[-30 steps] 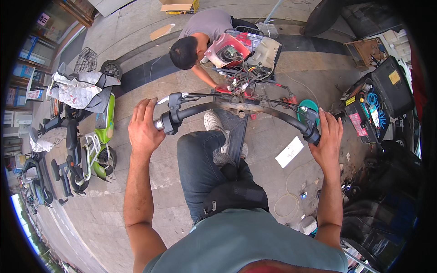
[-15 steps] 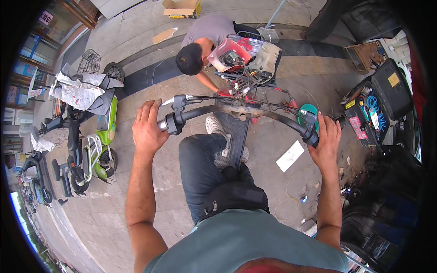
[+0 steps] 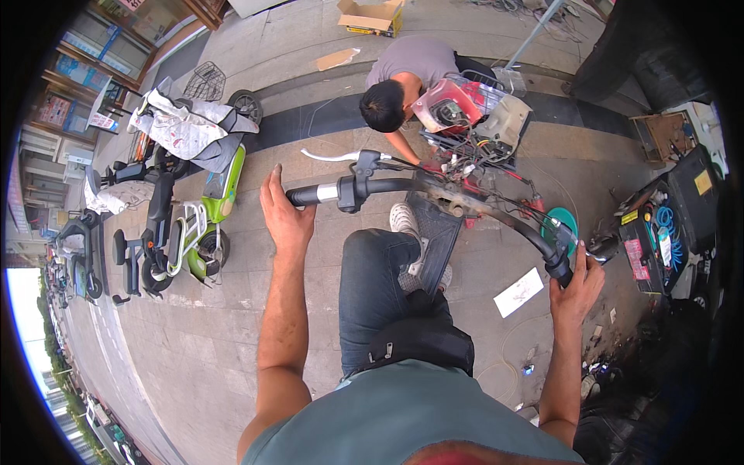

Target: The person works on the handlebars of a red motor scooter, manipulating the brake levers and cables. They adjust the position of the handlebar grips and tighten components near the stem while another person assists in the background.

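A bare black handlebar (image 3: 399, 184) of a partly stripped scooter spans the space in front of me. My left hand (image 3: 288, 217) is at the outer end of the left grip (image 3: 314, 194), fingers stretched out past it, palm against its tip. A silver brake lever (image 3: 329, 156) sticks out beyond that grip. My right hand (image 3: 577, 293) is closed around the right grip (image 3: 559, 267), its index finger fairly straight. Exposed wiring (image 3: 469, 163) and a red-and-white body shell (image 3: 448, 106) lie ahead of the bar. My left foot's white shoe (image 3: 404, 221) is by the black footboard (image 3: 434, 236).
A crouching person (image 3: 411, 66) reaches toward the scooter's front. Parked scooters, one green (image 3: 225, 186), stand at left. An open toolbox (image 3: 647, 240) with blue coiled hose is at right. A white sheet (image 3: 519, 292) and a green round tray (image 3: 559, 225) lie on the paving. A cardboard box (image 3: 372, 17) stands behind.
The view has shifted, so the scene sits further right and lower. My left hand has slid outward along the grip, uncovering more of it. My right hand still holds its grip.
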